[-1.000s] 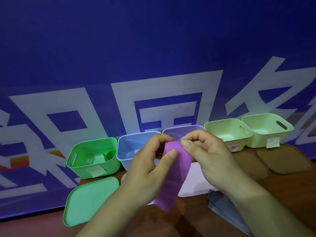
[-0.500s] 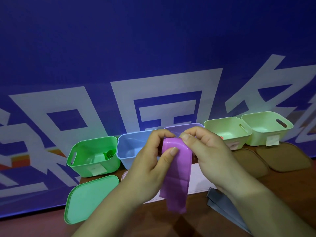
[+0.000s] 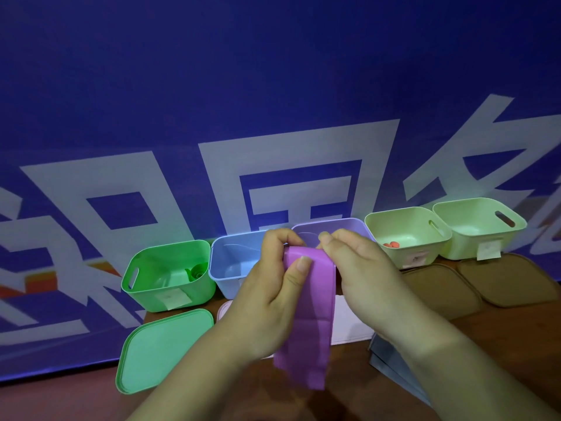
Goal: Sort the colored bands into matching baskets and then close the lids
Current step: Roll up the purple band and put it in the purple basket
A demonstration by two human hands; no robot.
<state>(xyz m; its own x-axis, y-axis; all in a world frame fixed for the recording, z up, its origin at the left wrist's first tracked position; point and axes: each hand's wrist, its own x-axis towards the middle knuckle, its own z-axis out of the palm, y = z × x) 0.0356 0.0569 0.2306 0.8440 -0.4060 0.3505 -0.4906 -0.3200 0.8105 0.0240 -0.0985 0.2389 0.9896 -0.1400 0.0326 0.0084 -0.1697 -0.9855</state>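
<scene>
A big blue wall [image 3: 273, 71] with white shapes is standing behind everything. In front of it, a brown table [image 3: 501, 344] is carrying all the things.

Two bare arms are reaching in from the bottom. The hands are meeting in the middle, just in front of the baskets. The left hand [image 3: 267, 299] is laying its thumb flat on the front of the purple band [image 3: 309, 323], and its fingers are curling over the top edge. The right hand [image 3: 364, 275] is showing its back, and its fingers are bending down and pinching the same top edge from the other side. So both hands are gripping the band, very close together. The band is hanging straight down from them in a long folded strip. I cannot tell if its bottom end is touching the table.

Five open baskets are standing in a row along the wall. They are a green basket [image 3: 145, 296], a blue basket [image 3: 230, 287], a purple basket [image 3: 334, 221] right behind the hands, a pale green basket [image 3: 394, 212] and a far right basket [image 3: 461, 247].

A green lid [image 3: 164, 350] is lying flat in front of the green basket. A white lid [image 3: 349, 323] is lying partly hidden under the hands. Two brown lids [image 3: 437, 287] are lying in front of the pale baskets.

Some grey bands [image 3: 391, 366] are lying on the table under the right arm. A green roll [image 3: 197, 271] is sitting inside the green basket. Tiny red bits [image 3: 391, 244] are sitting in the pale green basket.
</scene>
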